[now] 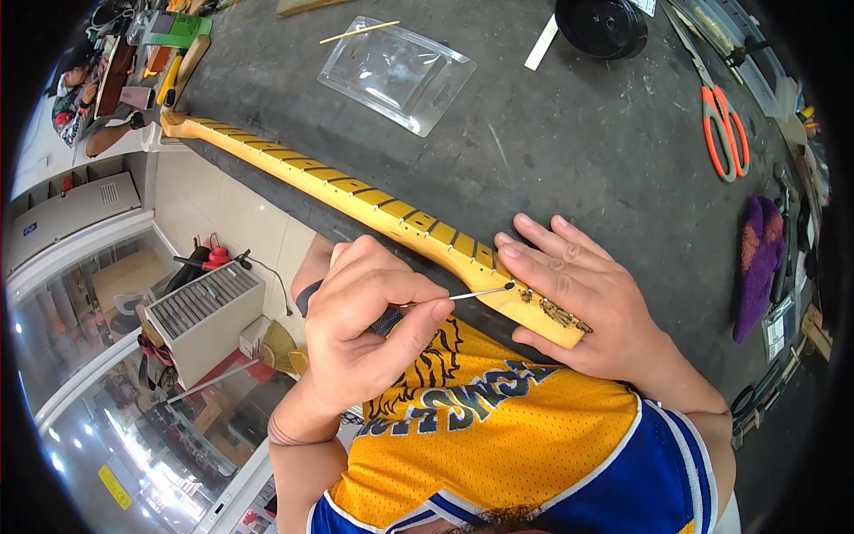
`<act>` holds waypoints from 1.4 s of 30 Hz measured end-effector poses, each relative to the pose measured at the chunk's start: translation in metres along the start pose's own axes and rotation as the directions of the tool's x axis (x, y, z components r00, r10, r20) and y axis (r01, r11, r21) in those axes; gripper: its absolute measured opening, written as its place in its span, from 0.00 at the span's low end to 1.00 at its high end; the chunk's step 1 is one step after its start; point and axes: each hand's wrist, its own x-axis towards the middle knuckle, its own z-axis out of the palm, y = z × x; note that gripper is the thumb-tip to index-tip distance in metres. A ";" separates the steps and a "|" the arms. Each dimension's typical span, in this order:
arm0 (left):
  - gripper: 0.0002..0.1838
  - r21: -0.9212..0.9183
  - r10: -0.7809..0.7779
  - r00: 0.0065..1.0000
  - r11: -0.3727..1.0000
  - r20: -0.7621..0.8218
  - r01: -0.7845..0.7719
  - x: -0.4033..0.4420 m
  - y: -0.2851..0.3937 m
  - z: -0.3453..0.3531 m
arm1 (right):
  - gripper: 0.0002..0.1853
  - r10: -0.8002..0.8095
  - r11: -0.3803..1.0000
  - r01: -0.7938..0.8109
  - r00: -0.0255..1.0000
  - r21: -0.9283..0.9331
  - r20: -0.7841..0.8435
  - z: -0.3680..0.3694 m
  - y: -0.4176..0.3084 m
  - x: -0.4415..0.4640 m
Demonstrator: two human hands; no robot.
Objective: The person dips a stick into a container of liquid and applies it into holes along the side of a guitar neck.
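Note:
A pale yellow guitar neck (pixel 378 214) with dark frets runs diagonally from the upper left down to my chest. Dark, crumbly-looking marks (pixel 560 313) cover part of its broad near end. My left hand (pixel 369 311) pinches a thin tool (pixel 478 293) with a black textured handle and a slim metal shaft. The tool's dark tip touches or hovers just over the wood beside those marks; I cannot tell which. Across the broad end lies my right hand (pixel 587 289), fingers over the far side and thumb along the near edge, with the neck between them.
On the dark work surface (pixel 569 160) are a clear plastic tray (pixel 396 76) with a thin wooden stick (pixel 359 32), a black round container (pixel 602 27), orange-handled scissors (pixel 725 133) and a purple cloth (pixel 759 267). Another person (pixel 76 98) sits at the upper left.

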 end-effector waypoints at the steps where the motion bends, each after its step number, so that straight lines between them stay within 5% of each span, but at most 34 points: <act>1: 0.09 -0.001 -0.001 1.000 1.000 0.000 0.001 0.000 0.000 0.000 | 0.44 -0.001 1.000 0.001 1.000 0.001 0.000 0.000 0.000 0.000; 28: 0.14 0.129 0.165 0.985 0.979 -0.042 -0.158 -0.003 0.008 -0.002 | 0.45 0.009 1.000 -0.009 1.000 -0.003 0.007 0.001 0.001 -0.001; 36: 0.18 0.405 0.286 0.956 0.883 -0.060 -0.239 -0.021 0.018 0.004 | 0.44 0.001 1.000 -0.001 1.000 -0.001 0.004 0.003 0.002 -0.001; 42: 0.24 0.441 0.378 0.925 0.837 -0.035 -0.325 -0.034 0.010 0.016 | 0.44 -0.004 1.000 0.004 1.000 -0.005 0.003 0.002 0.002 0.000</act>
